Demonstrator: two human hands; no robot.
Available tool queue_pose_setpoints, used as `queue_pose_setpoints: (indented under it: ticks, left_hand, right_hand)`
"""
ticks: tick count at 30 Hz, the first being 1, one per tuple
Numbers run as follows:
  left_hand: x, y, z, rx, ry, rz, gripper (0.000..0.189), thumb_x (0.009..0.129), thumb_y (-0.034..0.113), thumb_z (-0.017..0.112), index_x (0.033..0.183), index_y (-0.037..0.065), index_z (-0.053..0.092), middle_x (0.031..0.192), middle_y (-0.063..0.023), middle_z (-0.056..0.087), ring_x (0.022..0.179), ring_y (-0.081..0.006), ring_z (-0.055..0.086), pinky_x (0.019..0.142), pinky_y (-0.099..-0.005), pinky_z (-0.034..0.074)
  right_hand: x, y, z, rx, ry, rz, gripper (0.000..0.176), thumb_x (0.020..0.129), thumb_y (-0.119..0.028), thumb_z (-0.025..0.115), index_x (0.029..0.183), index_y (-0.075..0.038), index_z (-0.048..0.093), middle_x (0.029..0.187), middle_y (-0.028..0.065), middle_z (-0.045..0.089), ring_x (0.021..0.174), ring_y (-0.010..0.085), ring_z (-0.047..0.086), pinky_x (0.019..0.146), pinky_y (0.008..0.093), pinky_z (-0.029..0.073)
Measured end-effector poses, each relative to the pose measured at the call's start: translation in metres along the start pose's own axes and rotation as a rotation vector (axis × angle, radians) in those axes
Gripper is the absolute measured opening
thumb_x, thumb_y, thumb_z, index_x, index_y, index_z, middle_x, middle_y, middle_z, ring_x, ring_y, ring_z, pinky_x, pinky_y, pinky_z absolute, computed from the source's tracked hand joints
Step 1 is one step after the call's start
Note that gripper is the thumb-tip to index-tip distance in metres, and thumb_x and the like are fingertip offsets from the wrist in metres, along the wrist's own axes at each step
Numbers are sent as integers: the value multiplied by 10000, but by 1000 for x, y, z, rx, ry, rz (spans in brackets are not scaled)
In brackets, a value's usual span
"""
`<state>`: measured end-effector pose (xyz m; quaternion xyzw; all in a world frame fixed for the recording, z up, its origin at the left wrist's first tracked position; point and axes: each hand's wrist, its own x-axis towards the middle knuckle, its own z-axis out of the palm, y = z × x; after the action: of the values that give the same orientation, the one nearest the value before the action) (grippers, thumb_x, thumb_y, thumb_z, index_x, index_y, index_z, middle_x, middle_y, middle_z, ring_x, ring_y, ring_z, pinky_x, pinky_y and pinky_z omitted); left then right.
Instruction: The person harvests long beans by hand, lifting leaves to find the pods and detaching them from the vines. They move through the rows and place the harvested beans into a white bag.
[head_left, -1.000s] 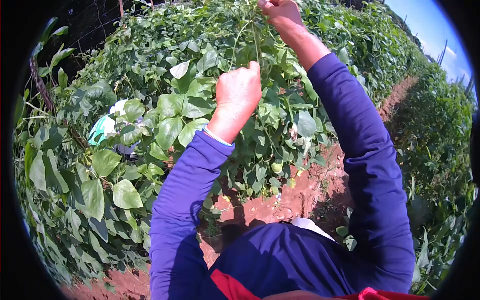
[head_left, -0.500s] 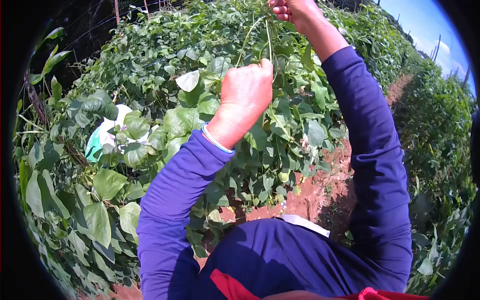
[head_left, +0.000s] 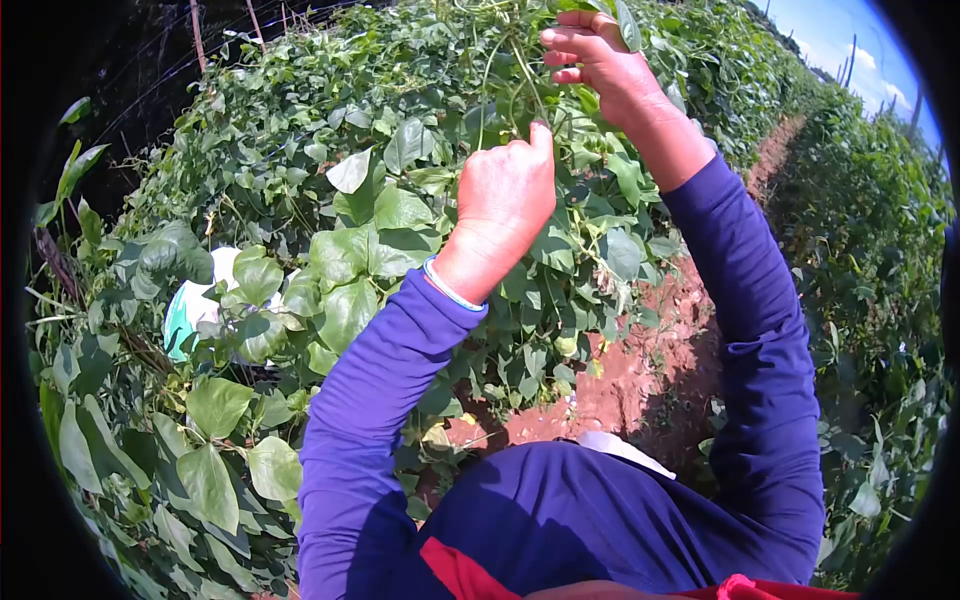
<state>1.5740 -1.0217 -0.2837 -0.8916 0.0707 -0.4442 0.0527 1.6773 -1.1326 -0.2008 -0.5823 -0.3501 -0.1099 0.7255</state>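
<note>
ground: red soil path (head_left: 640,375) | on it: leafy vine rows (head_left: 330,250) both sides

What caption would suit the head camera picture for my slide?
Left hand grips thin green stems in a leafy vine row; right hand reaches higher, above red soil.

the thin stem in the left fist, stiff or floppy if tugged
Probably floppy: the stem is thin and curves above the left hand. Likely light, being so slender. It may resist a tug, seeming tangled among the leaves.
</note>
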Motion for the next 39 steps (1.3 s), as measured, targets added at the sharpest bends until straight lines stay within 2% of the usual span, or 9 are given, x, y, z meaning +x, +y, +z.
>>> queue_pose_setpoints:
  ticks: [8, 11, 13, 15, 19, 22, 24, 29, 39]
  left_hand:
    - [8, 25, 1, 118, -54, -26, 199, 817, 158, 590, 947, 10, 560, 588, -96, 626, 554, -239, 665, 487, -358, 521]
    - [10, 42, 13, 199, -245, -158, 496, 847, 221, 554, 1252, -65, 523, 738, -14, 669, 640, -157, 660, 529, -351, 478]
    - [8, 40, 12, 225, -335, -170, 531, 869, 236, 527, 1297, -74, 481, 886, -80, 663, 808, -198, 651, 665, -382, 488]
    - [3, 36, 12, 246, -427, -178, 566, 890, 251, 499, 1343, -83, 440, 1033, -146, 657, 975, -239, 641, 801, -412, 497]
    - [-15, 0, 32, 737, -171, 51, 804, 810, 352, 618, 1411, -85, 310, 1450, -237, 355, 1409, -308, 264, 1174, -430, 144]
    - [-17, -4, 21, 505, -4, 113, 568, 903, 210, 431, 1406, -48, 375, 1426, -227, 406, 1384, -326, 316, 1162, -449, 168]
    - [-18, -2, 18, 202, 93, 296, 667, 795, 294, 651, 1365, 15, 446, 1440, -181, 403, 1393, -304, 299, 1162, -457, 183]
    - [-30, -4, 18, 147, 47, 330, 441, 780, 294, 667, 1157, 69, 619, 1405, -121, 451, 1335, -297, 375, 1124, -509, 243]
    - [-41, -4, 20, -1005, -174, -334, 236, 909, 228, 612, 1027, 54, 721, 1025, -93, 702, 949, -160, 653, 833, -287, 499]
  right_hand:
    - [5, -17, 17, -687, -423, 159, 349, 850, -376, 697, 893, -31, 673, 759, 18, 652, 558, 67, 565, 459, 218, 398]
    - [16, -4, 45, -739, -413, 276, 398, 847, -408, 690, 920, -18, 665, 804, 52, 669, 610, 110, 609, 514, 235, 440]
    - [13, -1, 53, -661, -411, 271, 351, 897, -359, 633, 979, -18, 635, 835, 84, 674, 656, 150, 632, 595, 268, 506]
    - [2, -6, 55, 188, -180, 438, 289, 944, -308, 562, 1007, -27, 592, 800, 72, 656, 690, 170, 641, 688, 322, 550]
    - [11, 24, 15, 506, -2, 345, 200, 983, -201, 467, 984, -12, 531, 621, 6, 470, 478, 124, 431, 638, 414, 576]
    - [0, 36, 6, 648, 113, 443, 170, 996, -188, 454, 980, -40, 536, 605, -22, 453, 486, 115, 411, 652, 388, 546]
    - [-3, 48, -6, 796, 205, 400, 150, 992, -178, 470, 991, -42, 533, 615, -21, 464, 499, 117, 418, 662, 366, 531]
    - [-12, 98, -80, 1029, 533, 382, 160, 995, -177, 442, 897, -67, 505, 644, 24, 519, 494, 169, 484, 745, 471, 563]
    - [-206, 87, -94, 600, 757, 128, 209, 1013, -238, 456, 1060, -49, 532, 1086, 125, 621, 960, 234, 620, 879, 418, 518]
